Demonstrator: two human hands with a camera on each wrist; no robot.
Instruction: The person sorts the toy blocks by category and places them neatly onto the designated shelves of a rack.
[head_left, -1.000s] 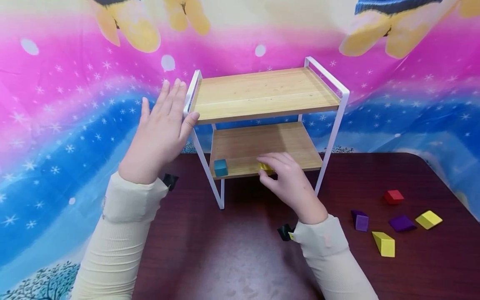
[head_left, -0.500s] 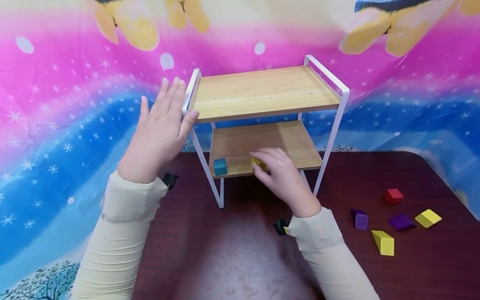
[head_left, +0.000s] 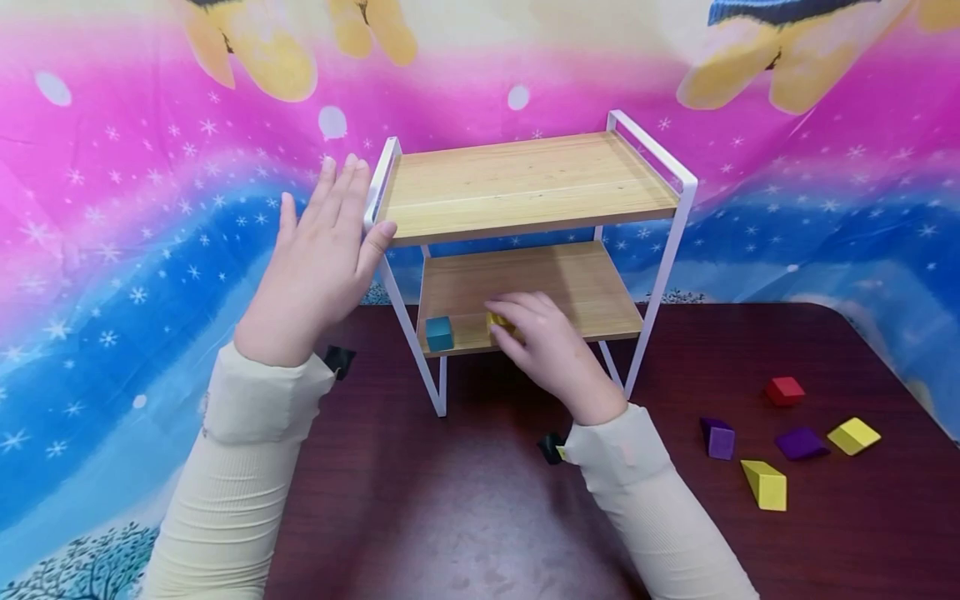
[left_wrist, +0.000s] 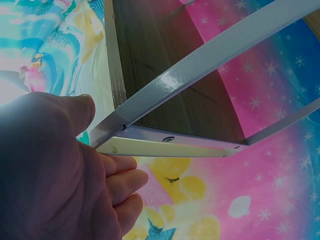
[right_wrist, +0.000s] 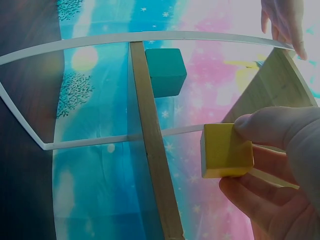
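My right hand (head_left: 546, 350) pinches a yellow cube (right_wrist: 226, 150) between thumb and fingers, in front of the lower board of a two-tier shelf rack (head_left: 525, 187). In the right wrist view a gap shows between the yellow cube and the edge of the lower board (right_wrist: 152, 145). To its left, a teal cube (head_left: 439, 334) sits at the front left corner of that board. My left hand (head_left: 315, 258) lies with straight fingers against the rack's upper left corner. In the left wrist view its thumb and fingers are at the white frame (left_wrist: 165, 85).
On the dark table's right side lie a red block (head_left: 784, 392), a purple block (head_left: 720, 440), a flatter purple block (head_left: 802, 444), a yellow block (head_left: 854, 436) and a yellow wedge-like block (head_left: 767, 485). A printed cloth (head_left: 480, 92) hangs behind the rack.
My right hand has moved left along the lower board with the yellow cube, closer to the teal cube. My left hand has stayed at the rack's corner.
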